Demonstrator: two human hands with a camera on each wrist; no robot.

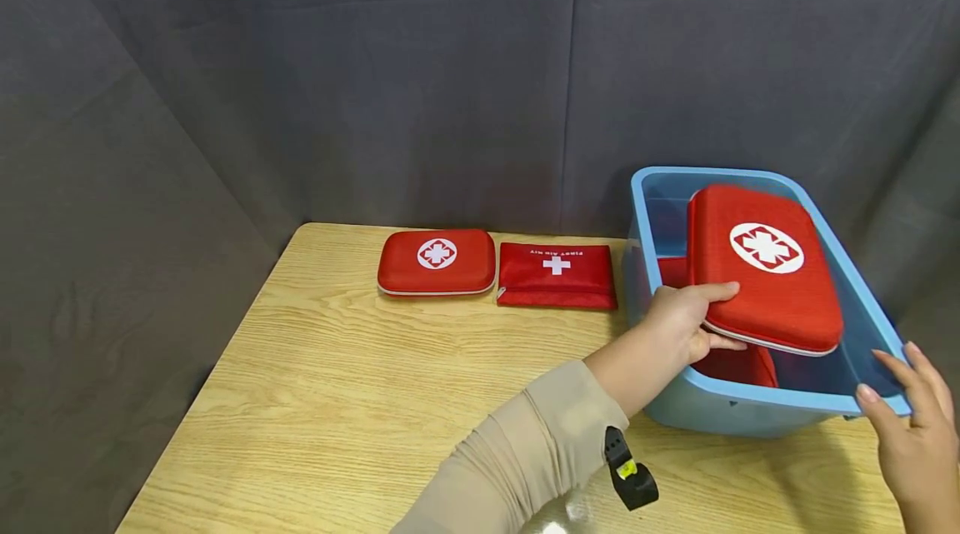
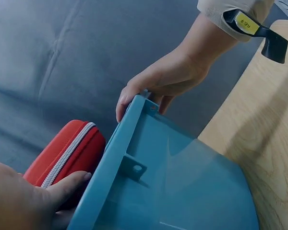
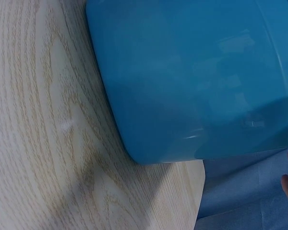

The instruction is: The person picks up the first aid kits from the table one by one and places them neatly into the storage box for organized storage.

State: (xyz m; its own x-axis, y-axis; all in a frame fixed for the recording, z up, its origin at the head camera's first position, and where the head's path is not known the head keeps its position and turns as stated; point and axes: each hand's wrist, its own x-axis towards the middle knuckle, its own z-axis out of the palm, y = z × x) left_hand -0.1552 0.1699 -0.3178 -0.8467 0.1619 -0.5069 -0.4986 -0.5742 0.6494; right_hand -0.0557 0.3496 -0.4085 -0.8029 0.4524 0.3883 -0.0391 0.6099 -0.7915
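My left hand [image 1: 678, 326] grips the near left edge of a large red first aid case [image 1: 772, 267] with a white cross badge, thumb on top and fingers below. The case is tilted inside the mouth of a blue plastic bin [image 1: 750, 413]; its white zipper edge faces me. In the left wrist view the same red case [image 2: 67, 153] shows beside the bin's rim [image 2: 108, 163]. My right hand [image 1: 922, 426] holds the near right corner of the rim, as the right hand [image 2: 173, 72] in the left wrist view also shows. More red items [image 1: 742, 366] lie inside the bin, partly hidden.
A smaller red hard case [image 1: 437, 263] and a flat red first aid pouch [image 1: 557, 276] lie side by side at the table's back edge. The wooden table [image 1: 337, 417] extends left of the bin. A grey curtain [image 1: 420, 84] hangs behind.
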